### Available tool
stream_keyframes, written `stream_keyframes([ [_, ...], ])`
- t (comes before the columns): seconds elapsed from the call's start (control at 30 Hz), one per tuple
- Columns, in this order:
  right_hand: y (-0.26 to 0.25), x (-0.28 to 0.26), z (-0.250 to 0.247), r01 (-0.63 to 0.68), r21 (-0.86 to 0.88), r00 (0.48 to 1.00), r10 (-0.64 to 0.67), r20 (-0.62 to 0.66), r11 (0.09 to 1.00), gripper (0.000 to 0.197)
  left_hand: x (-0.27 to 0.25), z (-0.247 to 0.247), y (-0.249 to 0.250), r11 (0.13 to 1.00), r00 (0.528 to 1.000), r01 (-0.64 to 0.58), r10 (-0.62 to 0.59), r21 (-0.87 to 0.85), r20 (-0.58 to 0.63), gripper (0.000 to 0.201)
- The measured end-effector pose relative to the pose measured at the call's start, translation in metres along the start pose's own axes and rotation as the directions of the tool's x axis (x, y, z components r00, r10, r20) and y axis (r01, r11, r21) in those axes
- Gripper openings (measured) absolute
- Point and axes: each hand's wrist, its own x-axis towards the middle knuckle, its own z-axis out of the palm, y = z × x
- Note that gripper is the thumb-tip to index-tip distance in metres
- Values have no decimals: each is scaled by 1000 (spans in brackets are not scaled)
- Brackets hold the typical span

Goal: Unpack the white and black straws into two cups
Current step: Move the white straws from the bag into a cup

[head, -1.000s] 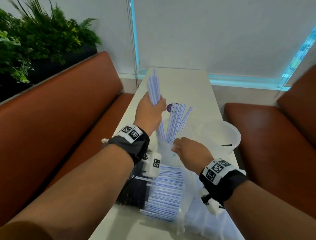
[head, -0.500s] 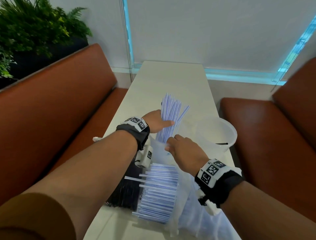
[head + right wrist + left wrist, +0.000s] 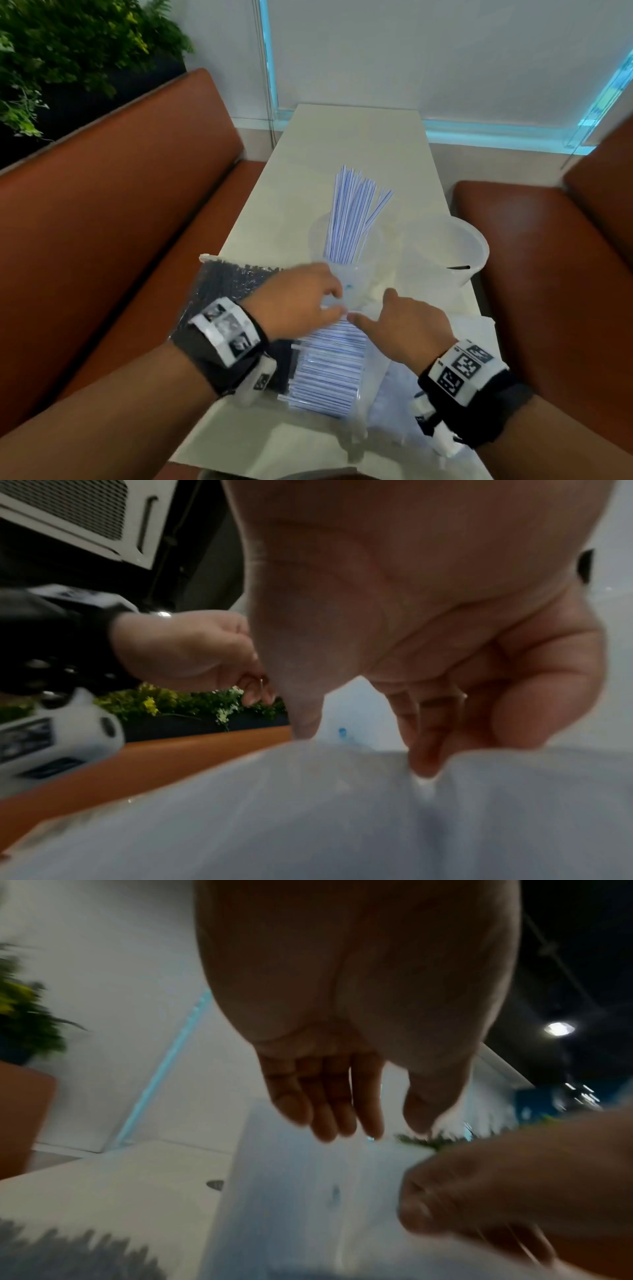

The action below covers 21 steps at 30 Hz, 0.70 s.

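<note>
A bunch of white straws [image 3: 352,212] with blue stripes stands in a clear cup [image 3: 317,240] at mid-table. A second clear cup [image 3: 445,246] stands to its right, with one dark straw [image 3: 459,266] in it. More white straws [image 3: 329,370] lie in a clear plastic bag [image 3: 373,373] near me, beside a pack of black straws [image 3: 233,281]. My left hand [image 3: 334,301] hovers at the bag's mouth with straight fingers [image 3: 329,1112], holding nothing. My right hand [image 3: 373,308] grips the bag's mouth [image 3: 342,791], with fingertips [image 3: 424,764] dented into the film.
The narrow white table [image 3: 356,137] runs away from me between two brown benches [image 3: 120,222] [image 3: 534,246]. A plant [image 3: 68,51] stands behind the left bench. A wall and a window strip close off the far end.
My left hand lowered its bunch of white straws into the cup, let go and drew back to the bag's mouth. The right hand stayed at the bag.
</note>
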Motion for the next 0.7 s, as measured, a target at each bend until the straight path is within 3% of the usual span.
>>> stream_keyframes([
  [0.07, 1, 3, 3, -17, 31, 997, 14, 75, 999, 50, -1, 23, 14, 981, 973, -79, 36, 177, 230, 53],
  [0.13, 1, 5, 1, 2, 125, 997, -11, 76, 992, 28, 3, 41, 24, 966, 951, -114, 38, 233, 306, 54],
  [0.23, 6, 8, -4, 19, 242, 997, -36, 67, 970, 17, 9, 57, 34, 957, 934, -110, 7, 269, 357, 57],
  [0.47, 7, 2, -8, 51, 169, 999, -52, -3, 984, 32, 19, 64, 49, 950, 932, -108, -6, 293, 362, 36],
  [0.7, 9, 4, -14, 92, 210, 996, -87, -31, 973, 32, 12, 45, 41, 878, 953, -112, -36, 464, 300, 30],
])
